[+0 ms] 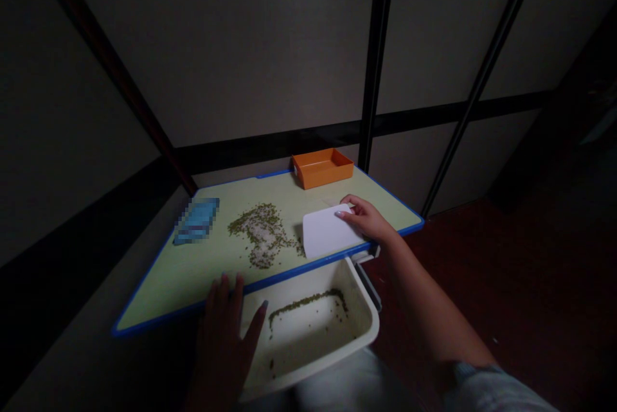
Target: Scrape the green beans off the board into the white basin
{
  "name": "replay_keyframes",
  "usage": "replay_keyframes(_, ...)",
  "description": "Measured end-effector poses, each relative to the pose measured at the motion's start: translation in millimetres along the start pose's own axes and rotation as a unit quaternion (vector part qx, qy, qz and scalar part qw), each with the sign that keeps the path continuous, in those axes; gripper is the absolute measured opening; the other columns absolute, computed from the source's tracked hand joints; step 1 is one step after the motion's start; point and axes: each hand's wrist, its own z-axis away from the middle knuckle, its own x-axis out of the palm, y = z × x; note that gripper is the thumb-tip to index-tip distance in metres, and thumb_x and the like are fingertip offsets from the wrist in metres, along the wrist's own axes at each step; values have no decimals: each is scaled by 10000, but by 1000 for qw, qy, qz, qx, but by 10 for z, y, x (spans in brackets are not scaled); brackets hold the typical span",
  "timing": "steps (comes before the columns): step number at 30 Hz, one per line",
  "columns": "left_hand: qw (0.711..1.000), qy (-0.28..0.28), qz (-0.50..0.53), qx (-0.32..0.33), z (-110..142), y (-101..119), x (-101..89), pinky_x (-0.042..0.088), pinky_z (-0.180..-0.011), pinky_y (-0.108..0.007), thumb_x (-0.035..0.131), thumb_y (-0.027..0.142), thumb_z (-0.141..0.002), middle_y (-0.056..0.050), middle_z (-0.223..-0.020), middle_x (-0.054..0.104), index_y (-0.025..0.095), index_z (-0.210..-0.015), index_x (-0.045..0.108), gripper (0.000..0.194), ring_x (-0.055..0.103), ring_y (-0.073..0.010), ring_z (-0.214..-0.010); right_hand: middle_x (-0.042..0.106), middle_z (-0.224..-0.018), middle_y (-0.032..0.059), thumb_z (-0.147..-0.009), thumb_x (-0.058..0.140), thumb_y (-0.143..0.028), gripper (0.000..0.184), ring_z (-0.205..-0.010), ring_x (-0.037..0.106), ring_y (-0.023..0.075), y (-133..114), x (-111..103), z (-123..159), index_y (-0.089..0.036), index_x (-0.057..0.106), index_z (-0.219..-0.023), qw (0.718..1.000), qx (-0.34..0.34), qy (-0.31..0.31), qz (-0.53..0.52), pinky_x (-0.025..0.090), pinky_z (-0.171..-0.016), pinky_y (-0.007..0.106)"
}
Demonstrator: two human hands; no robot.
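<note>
In my right hand is a white card, pinched at its upper right edge and tilted over the near right part of the table. Just left of the card, small green beans or seeds lie mixed with white grains in a loose pile. My left hand, fingers spread, rests by the table's near edge and the left end of a white plastic bin. The bin sits below that edge, with a line of green seeds along its far inner side and a few scattered on its floor.
An orange open tray stands at the table's back right. A blue pixelated packet lies at the left. The pale table has a blue rim, and a panelled wall rises behind it.
</note>
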Motion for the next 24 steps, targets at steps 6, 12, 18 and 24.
replay_keyframes(6,1000,0,5,-2,-9,-27,29,333,-1172,-573,425,554,-898,-184,-1603,365,171,-1469,423,688,281,-347,-1509,512,-619,-65,-714,714,-524,397,-497,442,101,34,3,-29,-224,508,-873,999,-4,30,30,282,-437,210)
replay_keyframes(12,1000,-2,6,-10,-14,-16,9,318,-1181,-575,415,578,-892,-179,-1608,359,165,-1465,426,706,277,-345,-1511,454,-561,-78,-735,680,-509,355,-483,417,110,116,-22,-65,-233,506,-875,992,-25,89,83,256,-435,210)
replay_keyframes(18,1000,-1,7,-7,0,-12,8,301,-1193,-567,394,554,-911,-155,-1625,334,194,-1481,400,674,250,-315,-1524,482,-573,-65,-709,670,-491,343,-494,418,115,79,-13,-69,-233,511,-870,987,-22,125,94,265,-446,216)
replay_keyframes(24,1000,-5,9,-6,-1,-41,39,313,-1185,-570,411,565,-898,-128,-1630,334,237,-1494,379,681,258,-314,-1522,512,-583,-55,-669,695,-522,395,-500,437,120,50,-4,-66,-232,503,-858,987,-13,153,40,270,-440,216)
